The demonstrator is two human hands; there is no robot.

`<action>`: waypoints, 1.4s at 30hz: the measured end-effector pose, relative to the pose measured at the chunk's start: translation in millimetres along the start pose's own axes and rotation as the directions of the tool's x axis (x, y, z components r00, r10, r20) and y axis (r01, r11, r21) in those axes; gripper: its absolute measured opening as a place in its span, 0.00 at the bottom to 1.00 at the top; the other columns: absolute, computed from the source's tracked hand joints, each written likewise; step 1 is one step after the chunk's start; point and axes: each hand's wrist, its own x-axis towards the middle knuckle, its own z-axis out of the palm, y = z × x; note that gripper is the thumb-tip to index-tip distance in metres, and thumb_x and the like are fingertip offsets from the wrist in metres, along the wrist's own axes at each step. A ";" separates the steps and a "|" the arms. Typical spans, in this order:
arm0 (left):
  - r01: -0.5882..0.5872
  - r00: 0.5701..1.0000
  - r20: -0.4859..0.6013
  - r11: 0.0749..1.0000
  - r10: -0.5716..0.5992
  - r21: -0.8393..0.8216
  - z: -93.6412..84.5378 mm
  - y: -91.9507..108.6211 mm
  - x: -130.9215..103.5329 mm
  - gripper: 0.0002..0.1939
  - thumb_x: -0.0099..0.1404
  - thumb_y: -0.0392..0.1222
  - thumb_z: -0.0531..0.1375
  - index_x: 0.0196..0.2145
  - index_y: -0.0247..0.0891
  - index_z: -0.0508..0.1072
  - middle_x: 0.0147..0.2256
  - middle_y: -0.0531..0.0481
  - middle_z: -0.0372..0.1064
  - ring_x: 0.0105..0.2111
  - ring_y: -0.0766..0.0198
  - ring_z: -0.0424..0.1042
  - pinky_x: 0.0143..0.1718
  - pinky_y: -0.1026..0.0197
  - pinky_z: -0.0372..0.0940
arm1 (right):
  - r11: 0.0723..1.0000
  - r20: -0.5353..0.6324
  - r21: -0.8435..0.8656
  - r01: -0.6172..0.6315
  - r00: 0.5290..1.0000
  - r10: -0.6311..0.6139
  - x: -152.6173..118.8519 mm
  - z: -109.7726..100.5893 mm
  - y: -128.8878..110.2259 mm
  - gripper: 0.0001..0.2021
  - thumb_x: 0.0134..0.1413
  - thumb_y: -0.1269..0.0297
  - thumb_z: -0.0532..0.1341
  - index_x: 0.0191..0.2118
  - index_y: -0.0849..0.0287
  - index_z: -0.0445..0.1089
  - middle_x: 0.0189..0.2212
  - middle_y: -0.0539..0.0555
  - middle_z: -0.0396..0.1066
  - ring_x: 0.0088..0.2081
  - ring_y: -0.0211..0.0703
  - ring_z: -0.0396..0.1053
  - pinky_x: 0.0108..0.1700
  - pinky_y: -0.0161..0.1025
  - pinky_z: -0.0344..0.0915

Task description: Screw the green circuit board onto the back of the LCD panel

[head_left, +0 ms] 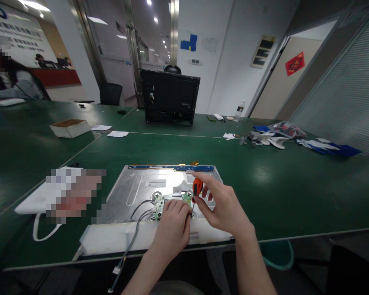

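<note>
A small green circuit board (158,205) lies on the silver metal back of a flat display panel (123,196). My left hand (175,217) rests over the board's middle, fingers bent and close together, holding it against the panel; their tips are partly hidden. Between the thumb and fingers of my right hand (223,200) is a screwdriver (198,187) with an orange-red and black handle. Its thin shaft slants down to the board's right edge, where I cannot make out the tip. Dark cables (135,229) run from the board's left side over the panel's white lower strip.
A black monitor casing (172,96) stands at the back of the green table (279,200). An open box (70,128) and papers lie left; gloves and bags (276,137) lie right, near a water bottle (240,110). A white device (46,192) is beside the panel. Someone sits far left.
</note>
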 end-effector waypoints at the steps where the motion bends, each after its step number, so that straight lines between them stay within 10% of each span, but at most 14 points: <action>1: -0.002 1.000 -0.001 1.000 0.002 -0.001 0.0 -0.1 0.0 0.08 0.60 0.29 0.52 0.34 0.39 0.66 0.37 0.48 0.66 0.40 0.56 0.64 0.48 0.50 0.56 | 1.000 -0.002 0.000 0.000 1.000 0.000 0.1 0.2 0.0 0.25 0.55 0.70 0.55 0.59 0.53 0.53 0.42 0.53 0.69 0.31 0.38 0.66 0.33 0.37 0.64; 42: -0.003 1.000 -0.013 1.000 0.003 0.017 -0.2 0.0 0.4 0.07 0.61 0.30 0.52 0.34 0.39 0.66 0.35 0.48 0.66 0.39 0.56 0.64 0.48 0.50 0.56 | 0.998 -0.073 -0.070 0.004 0.997 -0.010 -0.4 3.8 4.5 0.15 0.55 0.63 0.59 0.47 0.55 0.58 0.29 0.49 0.68 0.26 0.35 0.65 0.28 0.33 0.59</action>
